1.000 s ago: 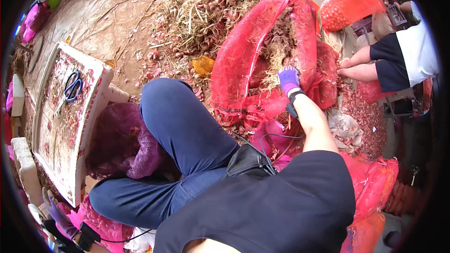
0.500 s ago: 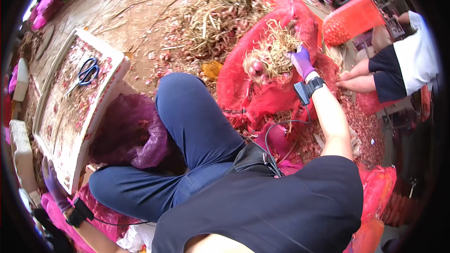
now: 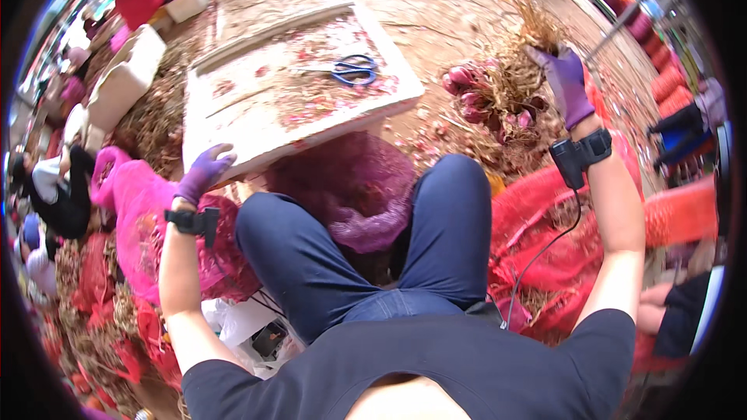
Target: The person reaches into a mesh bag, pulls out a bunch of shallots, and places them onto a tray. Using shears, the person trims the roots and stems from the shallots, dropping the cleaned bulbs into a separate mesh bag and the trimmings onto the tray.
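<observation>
My right hand (image 3: 566, 85), in a purple glove, is closed on the dry stalks of a bunch of shallots (image 3: 498, 97). Its reddish bulbs hang to the left and below the hand, over a pile of similar stalks and bulbs. My left hand (image 3: 206, 173), also in a purple glove, grips the near left corner of a shallow white foam tray (image 3: 307, 140), fingers over the rim. Blue-handled scissors (image 3: 354, 70) lie in the tray among loose skins. A purple mesh bag (image 3: 366, 218) sits between my knees, under the tray's near edge.
Red mesh sacks (image 3: 537, 202) lie to my right, and a pink mesh sack (image 3: 136, 218) to my left. White foam boxes (image 3: 124, 82) stand at the far left. Other people sit at the left and right edges. A white plastic bag (image 3: 237, 323) lies by my left hip.
My right hand has lifted the shallot bunch away from the red sack, forward over the pile. My view has turned left. My left hand stays at the tray's corner, its fingers now over the rim.
</observation>
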### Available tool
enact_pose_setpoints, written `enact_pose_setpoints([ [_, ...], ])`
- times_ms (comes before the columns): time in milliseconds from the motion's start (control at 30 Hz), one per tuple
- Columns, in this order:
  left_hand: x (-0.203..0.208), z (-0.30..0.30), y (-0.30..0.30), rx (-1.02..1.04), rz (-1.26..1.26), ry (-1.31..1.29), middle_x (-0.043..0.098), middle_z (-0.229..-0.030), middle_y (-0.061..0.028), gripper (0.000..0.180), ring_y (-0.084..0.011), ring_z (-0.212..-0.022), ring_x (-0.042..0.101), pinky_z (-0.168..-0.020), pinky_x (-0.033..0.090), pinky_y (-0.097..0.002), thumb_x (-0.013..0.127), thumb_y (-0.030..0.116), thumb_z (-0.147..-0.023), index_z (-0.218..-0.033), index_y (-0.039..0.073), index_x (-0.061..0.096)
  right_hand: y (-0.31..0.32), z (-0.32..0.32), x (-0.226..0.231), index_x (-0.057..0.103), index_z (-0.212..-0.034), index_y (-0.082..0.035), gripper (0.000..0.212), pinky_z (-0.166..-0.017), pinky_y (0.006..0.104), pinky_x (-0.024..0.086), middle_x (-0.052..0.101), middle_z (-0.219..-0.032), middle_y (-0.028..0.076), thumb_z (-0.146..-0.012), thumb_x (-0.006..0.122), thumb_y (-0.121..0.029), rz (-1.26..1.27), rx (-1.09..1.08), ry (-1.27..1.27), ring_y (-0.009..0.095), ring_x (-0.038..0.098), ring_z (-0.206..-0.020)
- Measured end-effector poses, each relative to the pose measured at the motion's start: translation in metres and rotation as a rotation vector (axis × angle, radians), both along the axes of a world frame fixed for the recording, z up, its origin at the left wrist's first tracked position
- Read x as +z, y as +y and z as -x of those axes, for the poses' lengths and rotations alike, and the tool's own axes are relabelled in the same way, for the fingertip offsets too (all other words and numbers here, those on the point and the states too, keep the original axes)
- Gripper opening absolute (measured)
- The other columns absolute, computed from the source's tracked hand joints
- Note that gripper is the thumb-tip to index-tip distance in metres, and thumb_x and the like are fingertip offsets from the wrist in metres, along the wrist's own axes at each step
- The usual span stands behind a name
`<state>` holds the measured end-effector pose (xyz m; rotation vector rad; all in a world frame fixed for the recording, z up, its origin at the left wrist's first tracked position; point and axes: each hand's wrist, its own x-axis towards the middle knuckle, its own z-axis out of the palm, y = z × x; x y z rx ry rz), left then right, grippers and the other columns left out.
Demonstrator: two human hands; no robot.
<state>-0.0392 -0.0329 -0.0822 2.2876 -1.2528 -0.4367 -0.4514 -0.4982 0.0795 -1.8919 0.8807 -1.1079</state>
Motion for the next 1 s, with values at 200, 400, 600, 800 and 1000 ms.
enact_pose_setpoints([
  [200, 0.016, 0.026, -0.011, 0.072, -0.128, 0.286, 0.062, -0.115, -0.0163, 0.047, -0.0214, -0.105, 0.060, -0.092, 0.046, -0.0315, 0.061, 0.032, -0.088, -0.121, -0.001, 0.055, 0.015, -0.182, 0.007, 0.068, -0.091, 0.001, 0.028, -0.054, 0.0273, 0.048, 0.067, -0.072, 0.006, -0.076, 0.076, -0.022, -0.067, 0.380, 0.074, 0.011, 0.060, -0.059],
  [400, 0.001, 0.019, -0.004, -0.034, -0.098, 0.113, 0.062, -0.113, -0.0188, 0.048, -0.0277, -0.105, 0.060, -0.093, 0.045, -0.0343, 0.060, 0.032, -0.086, -0.120, -0.001, 0.056, 0.092, -0.302, 0.001, 0.065, -0.103, 0.002, 0.031, -0.074, 0.0261, 0.049, 0.067, -0.095, 0.007, -0.083, 0.070, -0.021, -0.043, 0.557, 0.013, 0.012, 0.060, -0.083],
  [600, -0.012, -0.012, 0.013, -0.563, 0.049, -0.525, 0.061, -0.109, -0.0209, 0.027, -0.0369, -0.099, 0.059, -0.084, 0.049, -0.0423, 0.067, 0.015, -0.079, -0.102, 0.001, 0.061, 0.042, -0.215, -0.070, 0.069, -0.090, -0.007, 0.022, -0.072, 0.0323, 0.050, 0.068, -0.087, 0.015, -0.076, 0.067, -0.025, 0.154, 0.428, 0.199, 0.023, 0.065, -0.079],
  [800, -0.013, -0.017, 0.007, -0.178, -0.086, 0.013, 0.058, -0.119, -0.0223, 0.032, -0.0331, -0.108, 0.057, -0.096, 0.043, -0.0362, 0.055, 0.014, -0.088, -0.114, -0.006, 0.056, -0.034, 0.029, -0.212, 0.062, -0.097, -0.001, 0.035, -0.079, 0.0385, 0.047, 0.065, -0.094, 0.019, -0.075, 0.063, -0.028, -0.301, -0.371, 0.494, 0.030, 0.063, -0.094],
  [1000, 0.014, 0.006, -0.022, -0.079, -0.253, 0.198, 0.059, -0.117, -0.0184, 0.038, -0.0248, -0.109, 0.056, -0.097, 0.040, -0.0310, 0.050, 0.018, -0.093, -0.120, -0.009, 0.052, -0.060, 0.246, -0.275, 0.059, -0.095, 0.000, 0.035, -0.082, 0.0400, 0.049, 0.065, -0.099, 0.023, -0.067, 0.065, -0.019, -0.516, -0.970, 0.438, 0.037, 0.063, -0.097],
])
